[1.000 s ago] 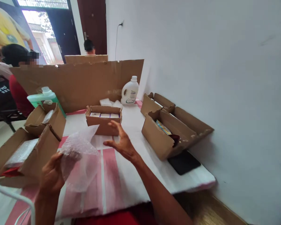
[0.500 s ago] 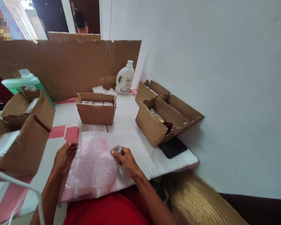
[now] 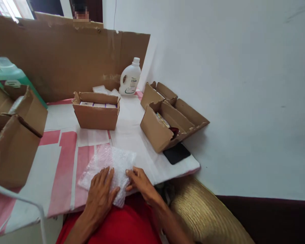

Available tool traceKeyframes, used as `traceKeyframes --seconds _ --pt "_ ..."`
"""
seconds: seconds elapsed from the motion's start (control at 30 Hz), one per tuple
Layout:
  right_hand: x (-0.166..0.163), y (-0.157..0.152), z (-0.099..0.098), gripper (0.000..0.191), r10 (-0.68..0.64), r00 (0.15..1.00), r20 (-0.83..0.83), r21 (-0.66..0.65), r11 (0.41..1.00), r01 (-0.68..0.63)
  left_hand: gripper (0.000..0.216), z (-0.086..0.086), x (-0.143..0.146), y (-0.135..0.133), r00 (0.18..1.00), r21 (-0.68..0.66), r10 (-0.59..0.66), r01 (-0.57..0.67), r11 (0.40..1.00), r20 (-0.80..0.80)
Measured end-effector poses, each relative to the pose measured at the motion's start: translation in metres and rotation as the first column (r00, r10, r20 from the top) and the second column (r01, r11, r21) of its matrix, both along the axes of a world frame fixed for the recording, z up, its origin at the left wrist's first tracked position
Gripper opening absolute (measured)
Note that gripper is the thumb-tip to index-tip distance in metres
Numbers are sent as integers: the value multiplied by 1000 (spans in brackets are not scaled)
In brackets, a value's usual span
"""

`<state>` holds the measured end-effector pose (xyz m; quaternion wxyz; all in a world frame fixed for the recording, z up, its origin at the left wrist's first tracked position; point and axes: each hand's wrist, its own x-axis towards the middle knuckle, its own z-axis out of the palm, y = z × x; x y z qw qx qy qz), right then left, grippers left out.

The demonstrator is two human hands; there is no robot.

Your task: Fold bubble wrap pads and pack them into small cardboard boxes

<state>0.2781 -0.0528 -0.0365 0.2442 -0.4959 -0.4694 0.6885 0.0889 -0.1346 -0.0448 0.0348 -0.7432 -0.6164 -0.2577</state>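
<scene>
In the head view, two hands work at the near edge of a table (image 3: 130,117), on one sheet of bubble wrap (image 3: 120,162). Two bottles stand toward the far edge: one green bottle (image 3: 20,79) at the left and one white bottle (image 3: 130,78) in front of one cardboard panel (image 3: 56,57). One central box (image 3: 96,117) holds three visible white packs (image 3: 99,105); two left boxes (image 3: 21,149) stand toward the left edge, the nearer cut off by the frame. At least two right boxes (image 3: 156,130) stand toward the right edge, with one black flat object (image 3: 176,153) beside them at the near right corner. The bubble wrap lies under the left hand (image 3: 100,188), its lower part projecting past the near edge. The left hand is palm down and spread flat, fingers extended, thumb apart. The right hand (image 3: 139,181) is narrowed, fingertips at the wrap's right margin; whether they grip it cannot be determined.
</scene>
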Motion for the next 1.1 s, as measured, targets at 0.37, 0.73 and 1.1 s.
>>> traceKeyframes --seconds 0.37,0.73,1.1 --pt "-27 -26 81 28 57 884 465 692 600 -402 72 -2 -52 6 981 -27 -157 155 988 -112" --pt "-72 78 -21 86 136 623 770 608 141 -782 99 -26 -32 -6 960 11 -7 11 1000 -280" --pt "-30 83 12 50 145 647 749 570 357 -740 106 -11 -74 27 940 -105 -204 182 978 -273"
